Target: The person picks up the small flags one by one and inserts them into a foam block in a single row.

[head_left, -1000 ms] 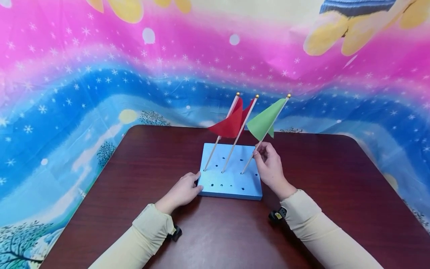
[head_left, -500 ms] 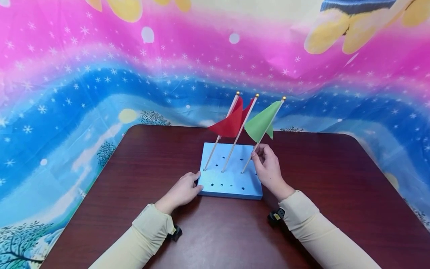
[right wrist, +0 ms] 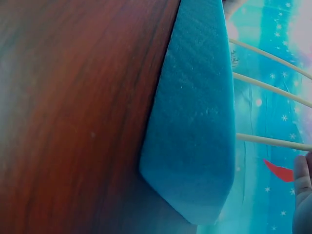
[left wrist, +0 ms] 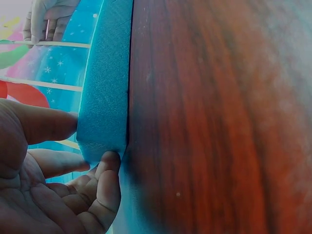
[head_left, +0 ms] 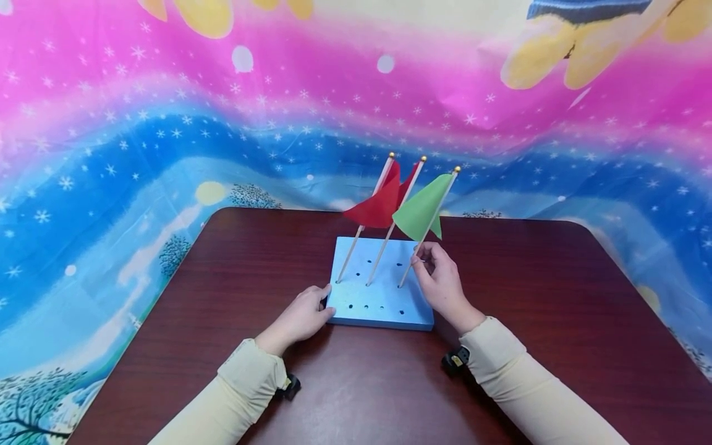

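A light blue board (head_left: 384,296) with several small holes lies on the table. Two red flags (head_left: 378,204) on thin wooden sticks stand in holes along its middle, leaning slightly right. To their right, a green flag (head_left: 424,207) has its stick's lower end at another hole in the same row. My right hand (head_left: 442,284) pinches this stick between thumb and fingers, low under the cloth. At the board's left edge, my left hand (head_left: 300,318) grips the side near the front corner; in the left wrist view its thumb and fingers (left wrist: 109,180) meet that corner.
The dark brown wooden table (head_left: 250,259) extends around the board on all sides. Behind it hangs a colourful printed cloth (head_left: 311,111) with snowflakes and trees. Black straps with small devices (head_left: 456,360) sit at both wrists.
The green flag's top has swung left toward the red flags, its stick now nearly parallel to theirs. My right hand has shifted slightly left and down with it. My left hand has stayed put.
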Demonstrator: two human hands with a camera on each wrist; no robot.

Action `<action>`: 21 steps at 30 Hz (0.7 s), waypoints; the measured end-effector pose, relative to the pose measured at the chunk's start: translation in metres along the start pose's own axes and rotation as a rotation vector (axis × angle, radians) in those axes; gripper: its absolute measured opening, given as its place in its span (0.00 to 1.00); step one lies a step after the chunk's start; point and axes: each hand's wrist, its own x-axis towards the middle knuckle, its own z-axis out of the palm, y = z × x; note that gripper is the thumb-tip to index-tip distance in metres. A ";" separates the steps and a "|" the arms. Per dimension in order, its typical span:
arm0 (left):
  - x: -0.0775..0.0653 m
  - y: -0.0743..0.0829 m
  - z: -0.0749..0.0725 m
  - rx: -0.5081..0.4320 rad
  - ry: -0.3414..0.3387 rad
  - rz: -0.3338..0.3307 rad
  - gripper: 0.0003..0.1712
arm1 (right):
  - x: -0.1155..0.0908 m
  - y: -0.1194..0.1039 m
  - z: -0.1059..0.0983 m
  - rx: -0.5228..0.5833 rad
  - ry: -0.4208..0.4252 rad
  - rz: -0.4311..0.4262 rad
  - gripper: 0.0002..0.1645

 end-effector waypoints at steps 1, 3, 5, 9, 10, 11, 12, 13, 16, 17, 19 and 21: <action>0.000 0.000 0.000 0.001 -0.001 -0.002 0.33 | 0.000 -0.001 -0.001 0.000 -0.006 0.010 0.08; 0.000 -0.001 0.000 0.000 0.001 -0.002 0.33 | -0.001 -0.001 -0.003 0.007 -0.022 0.034 0.09; 0.000 -0.001 -0.001 -0.001 0.003 -0.003 0.33 | -0.002 0.000 -0.005 0.015 -0.047 0.055 0.10; 0.000 -0.002 -0.001 -0.001 0.006 -0.007 0.34 | -0.004 0.004 -0.011 0.027 -0.091 0.098 0.12; 0.000 -0.002 -0.001 -0.001 0.005 -0.009 0.34 | -0.004 0.005 -0.013 0.023 -0.097 0.108 0.13; 0.000 -0.003 -0.001 0.000 0.005 -0.009 0.34 | -0.004 0.007 -0.015 0.017 -0.101 0.115 0.13; 0.001 -0.004 -0.001 0.000 0.005 -0.007 0.34 | -0.004 0.008 -0.017 0.003 -0.105 0.120 0.14; 0.000 -0.005 -0.001 0.000 0.006 -0.006 0.34 | -0.004 0.009 -0.019 -0.012 -0.110 0.124 0.14; 0.000 -0.008 -0.001 -0.007 0.004 -0.007 0.34 | -0.006 0.012 -0.024 -0.066 -0.122 0.130 0.13; -0.001 -0.010 -0.001 -0.009 0.003 -0.007 0.33 | -0.006 0.013 -0.026 -0.080 -0.127 0.131 0.13; -0.001 -0.013 -0.001 -0.013 -0.002 -0.009 0.33 | -0.008 0.015 -0.029 -0.107 -0.140 0.139 0.13; -0.002 -0.016 -0.001 -0.018 -0.002 -0.003 0.33 | -0.009 0.016 -0.033 -0.129 -0.156 0.146 0.13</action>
